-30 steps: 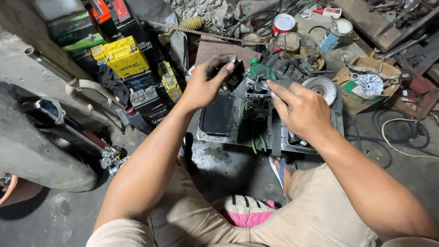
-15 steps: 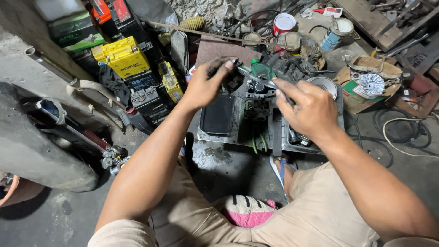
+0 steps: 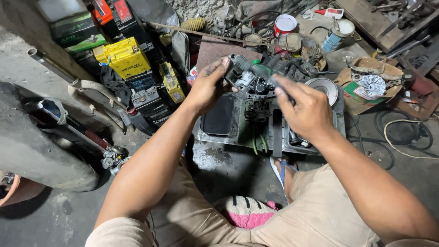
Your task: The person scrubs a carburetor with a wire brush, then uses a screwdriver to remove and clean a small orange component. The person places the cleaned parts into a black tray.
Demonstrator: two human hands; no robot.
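Note:
My left hand (image 3: 208, 84) grips the left side of a dark, greasy mechanical part (image 3: 254, 89) held above a metal tray (image 3: 219, 137). My right hand (image 3: 305, 109) is closed around a screwdriver with a green handle (image 3: 265, 71), whose tip points into the part. The tool's blade is hidden behind my fingers. A black rectangular pad (image 3: 219, 115) lies in the tray under my left hand, and a round metal disc (image 3: 323, 87) sits at the tray's far right corner.
Yellow and black batteries (image 3: 128, 57) are stacked at the left. A motorcycle tyre (image 3: 36, 151) fills the lower left. Cans (image 3: 286, 25), a cardboard box with a metal part (image 3: 370, 87), cables (image 3: 402, 132) and scrap lie beyond. My knees and a pink cloth (image 3: 247, 212) are below.
My right hand has lifted off the tray and taken the green-handled screwdriver up to the part. My left hand has raised and turned the part slightly.

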